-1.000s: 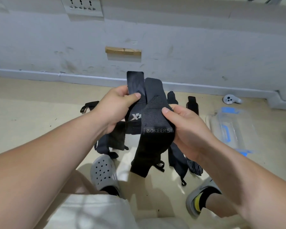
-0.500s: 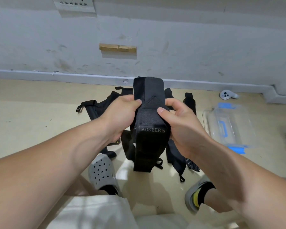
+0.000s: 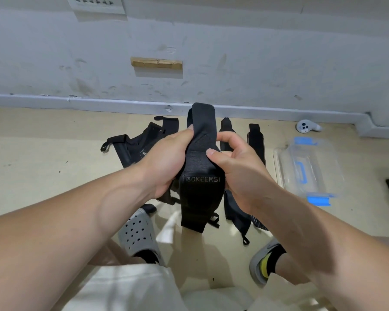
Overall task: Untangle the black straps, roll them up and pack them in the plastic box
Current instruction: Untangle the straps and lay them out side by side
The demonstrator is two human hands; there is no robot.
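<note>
Left hand (image 3: 166, 162) and right hand (image 3: 236, 169) pinching the BOKEERSI strap (image 3: 201, 191) upright over the tangled straps (image 3: 142, 144); I think its top's folded over. Next: roll tight, then plastic box (image 3: 310, 167), rightward.

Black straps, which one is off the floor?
The wide black BOKEERSI-printed strap gripped by left hand and right hand; the others lie on the floor.

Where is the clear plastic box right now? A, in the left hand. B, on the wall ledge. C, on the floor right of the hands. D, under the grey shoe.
C: the plastic box lies on the floor, right of the right hand gripping the black strap.
</note>
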